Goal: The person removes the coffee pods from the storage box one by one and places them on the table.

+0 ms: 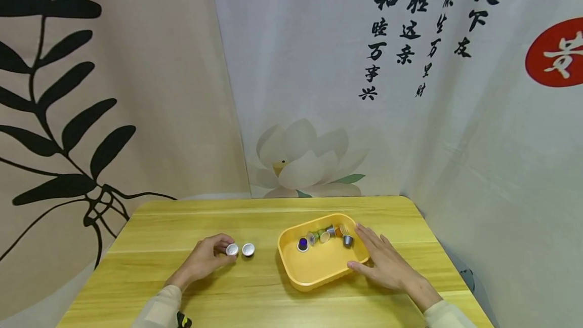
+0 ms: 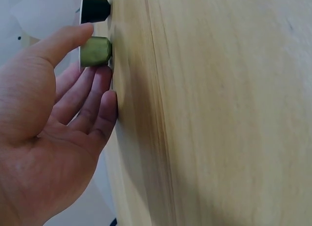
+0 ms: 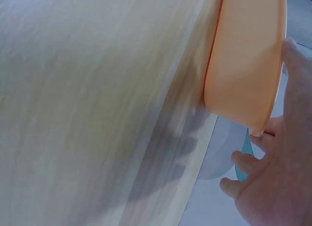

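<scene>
My left hand [image 1: 207, 257] pinches a green coffee capsule [image 2: 95, 51] between thumb and fingers, low at the tabletop. Its pale lid faces up in the head view. Just beyond it stands a dark coffee capsule [image 2: 94, 10], also lid up. My right hand [image 1: 382, 259] rests at the right rim of a yellow tray [image 1: 314, 286], fingers mostly straight and thumb near the front corner. Several capsules lie in the back part of the tray, among them a purple one [image 1: 302, 244] and a grey one [image 1: 348, 241]. The right wrist view shows the tray's outer wall [image 3: 246, 55] beside the fingers.
All of this is on a wooden table [image 1: 246, 308] with a light grain. Behind it hangs a printed curtain [image 1: 314, 90] with a flower and dark writing. Another curtain [image 1: 173, 115] with dark leaves hangs at the left.
</scene>
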{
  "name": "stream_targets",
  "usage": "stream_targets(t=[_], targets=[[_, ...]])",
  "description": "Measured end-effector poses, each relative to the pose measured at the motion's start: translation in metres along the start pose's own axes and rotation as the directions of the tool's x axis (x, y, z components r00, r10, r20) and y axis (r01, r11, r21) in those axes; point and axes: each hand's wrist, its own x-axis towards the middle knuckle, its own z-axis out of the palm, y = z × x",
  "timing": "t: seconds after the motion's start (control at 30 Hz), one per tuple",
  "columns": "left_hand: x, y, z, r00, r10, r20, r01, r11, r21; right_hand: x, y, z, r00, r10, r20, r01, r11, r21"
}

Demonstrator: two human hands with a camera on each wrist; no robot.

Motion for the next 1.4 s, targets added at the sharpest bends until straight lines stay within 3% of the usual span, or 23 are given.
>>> stream_targets(t=[0.5, 0.73, 1.03, 1.4], targets=[[-0.006, 0.006, -0.002, 0.999, -0.043, 0.014, 0.043, 0.999, -0.019, 0.0, 0.0, 0.001, 1.0, 0.0, -0.008, 0.0, 1.0, 0.0], [-0.011, 0.008, -0.008, 0.997, -0.073, -0.015, 0.074, 0.997, 0.034, -0.001, 0.001, 0.002, 1.0, -0.002, -0.003, 0.002, 1.0, -0.003], [-0.012, 0.023, -0.019, 0.998, -0.035, -0.056, 0.042, 0.991, 0.124, 0.0, 0.0, 0.001, 1.0, 0.0, -0.003, 0.0, 1.0, -0.007], [-0.004, 0.044, -0.018, 1.0, -0.005, -0.029, 0.008, 0.993, 0.121, 0.0, 0.001, 0.002, 1.0, 0.0, -0.003, 0.0, 1.0, -0.008]])
